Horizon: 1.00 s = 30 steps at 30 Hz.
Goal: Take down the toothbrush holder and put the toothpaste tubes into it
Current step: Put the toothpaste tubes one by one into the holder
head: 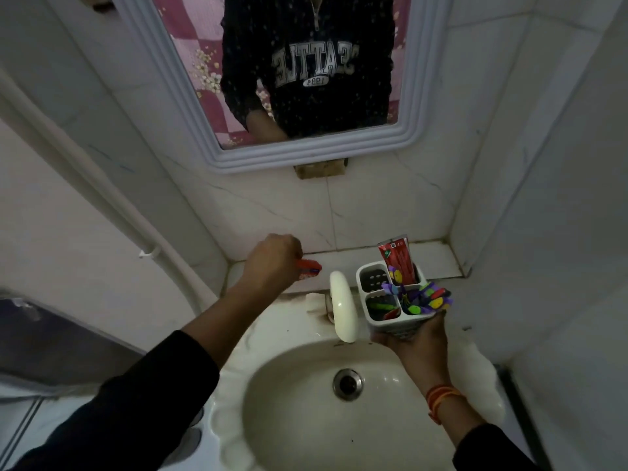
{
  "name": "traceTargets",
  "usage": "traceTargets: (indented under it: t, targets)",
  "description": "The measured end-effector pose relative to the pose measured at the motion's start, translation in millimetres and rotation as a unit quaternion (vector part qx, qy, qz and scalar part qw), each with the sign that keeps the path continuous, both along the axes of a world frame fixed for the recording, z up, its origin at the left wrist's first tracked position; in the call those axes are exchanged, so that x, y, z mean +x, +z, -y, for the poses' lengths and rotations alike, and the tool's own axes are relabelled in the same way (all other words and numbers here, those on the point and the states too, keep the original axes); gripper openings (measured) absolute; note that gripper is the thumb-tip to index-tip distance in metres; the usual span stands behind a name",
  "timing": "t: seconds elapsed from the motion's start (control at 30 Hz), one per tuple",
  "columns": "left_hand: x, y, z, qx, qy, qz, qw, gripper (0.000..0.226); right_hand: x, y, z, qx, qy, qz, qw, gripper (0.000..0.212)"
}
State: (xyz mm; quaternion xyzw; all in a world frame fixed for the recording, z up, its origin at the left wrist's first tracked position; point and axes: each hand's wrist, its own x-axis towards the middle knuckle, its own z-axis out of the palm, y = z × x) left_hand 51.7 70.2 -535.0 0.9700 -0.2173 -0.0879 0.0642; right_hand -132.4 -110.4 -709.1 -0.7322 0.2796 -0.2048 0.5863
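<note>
Nearest, the right hand (413, 334) is cupping the toothbrush holder (390, 300) from beneath over the sink (272, 385), fingers clamped on it, one red tube (398, 261) already standing inside. Farther back, the left hand (273, 263) is reaching palm-down to the ledge (343, 261), fingers closing on a second toothpaste tube (310, 266); it should lift cleanly, then drop upright into a free compartment.

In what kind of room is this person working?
Most likely a small household bathroom: a white washbasin with a tap, a framed wall mirror above, and a toothbrush holder with toothpaste.
</note>
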Motion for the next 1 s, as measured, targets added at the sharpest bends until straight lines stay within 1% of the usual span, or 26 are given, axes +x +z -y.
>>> traceTargets:
  t: [0.07, 0.17, 0.23, 0.37, 0.43, 0.53, 0.63, 0.73, 0.77, 0.83, 0.9, 0.93, 1.0]
  targets:
    - [-16, 40, 15, -0.016, -0.028, 0.012, 0.999, 0.037, 0, 1, 1, 0.008, 0.001, -0.003, 1.000, 0.123]
    - [-38, 84, 36, -0.048, -0.074, 0.022, 0.996, 0.030, 0, 2, 3, 0.033, 0.003, -0.005, 0.999, 0.125]
    - [-50, 100, 51, -0.039, -0.104, 0.029, 0.993, 0.025, 0, 2, 3, 0.040, 0.002, -0.005, 0.999, 0.125]
    - [-68, 93, 86, 0.018, -0.158, 0.016, 0.987, 0.025, 0, 2, 2, 0.026, 0.000, -0.005, 1.000, 0.122]
    - [-75, 82, 99, 0.051, -0.186, 0.026, 0.981, 0.027, 0, 1, 1, 0.023, -0.001, -0.002, 1.000, 0.123]
    - [-80, 64, 107, 0.069, -0.213, 0.003, 0.974, 0.033, 0, 0, 1, 0.027, -0.004, -0.003, 1.000, 0.122]
    - [-73, 54, 107, 0.030, -0.197, -0.055, 0.978, 0.039, 0, 1, 1, 0.032, 0.001, 0.003, 0.999, 0.122]
    - [-55, 61, 96, -0.090, -0.142, -0.165, 0.972, 0.029, 0, 0, 2, 0.037, 0.004, 0.012, 0.999, 0.119]
    - [-47, 62, 90, -0.130, -0.117, -0.175, 0.969, 0.027, 0, -1, 1, 0.034, 0.002, 0.013, 0.999, 0.118]
    - [-27, 55, 75, -0.173, -0.068, -0.150, 0.971, 0.024, 1, -1, 1, 0.030, 0.006, 0.012, 0.999, 0.118]
    - [-4, 35, 59, -0.162, -0.028, -0.131, 0.978, 0.018, 2, -4, -1, 0.028, 0.009, 0.007, 1.000, 0.120]
    - [6, 21, 53, -0.126, -0.023, -0.118, 0.985, 0.015, 1, -4, 0, 0.028, 0.008, 0.008, 1.000, 0.121]
    - [23, -11, 41, -0.036, -0.022, -0.087, 0.995, 0.020, -1, -3, 2, 0.027, 0.003, 0.012, 1.000, 0.122]
